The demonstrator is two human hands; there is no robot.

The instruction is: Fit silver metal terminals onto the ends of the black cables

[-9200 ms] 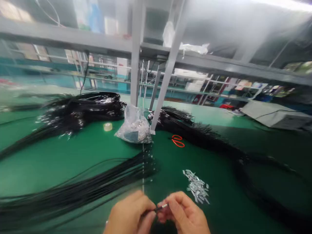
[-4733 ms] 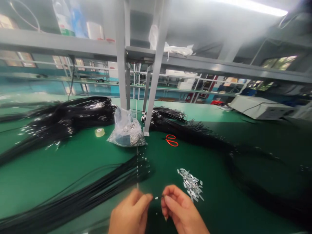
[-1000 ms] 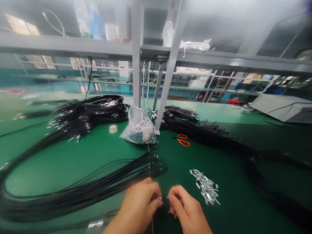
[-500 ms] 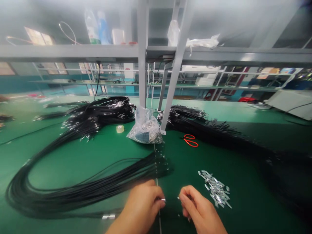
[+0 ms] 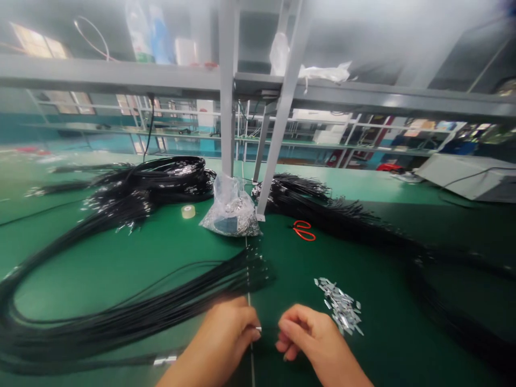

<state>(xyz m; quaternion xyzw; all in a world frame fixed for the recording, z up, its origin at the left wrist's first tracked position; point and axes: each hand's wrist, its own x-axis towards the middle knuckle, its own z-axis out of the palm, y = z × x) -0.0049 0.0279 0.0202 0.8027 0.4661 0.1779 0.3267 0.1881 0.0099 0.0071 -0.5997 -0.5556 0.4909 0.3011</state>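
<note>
My left hand (image 5: 231,336) is closed in a pinch on a black cable, mostly hidden; a small silver tip (image 5: 258,328) sticks out between thumb and forefinger. Across a short gap, my right hand (image 5: 302,333) is closed too, thumb against curled fingers. What it holds, if anything, is too small to make out. To its right lies a loose pile of small flat silver pieces (image 5: 341,306) on the green tabletop (image 5: 290,269). A bundle of thin black cables (image 5: 153,306) with silver tips curves in from the left and ends beyond my left hand.
Farther back stand a clear plastic bag (image 5: 231,215) of small metal parts and a tape roll (image 5: 187,211). Red-handled scissors (image 5: 304,231) lie near the right-hand cable heap (image 5: 342,220). A coiled cable heap (image 5: 169,180) sits left. Grey posts (image 5: 278,118) carry a shelf above.
Earlier my hands were close together around a black cable with a silver piece; now they are farther apart. Over the last second both stay pinched, and the view swings right and back.
</note>
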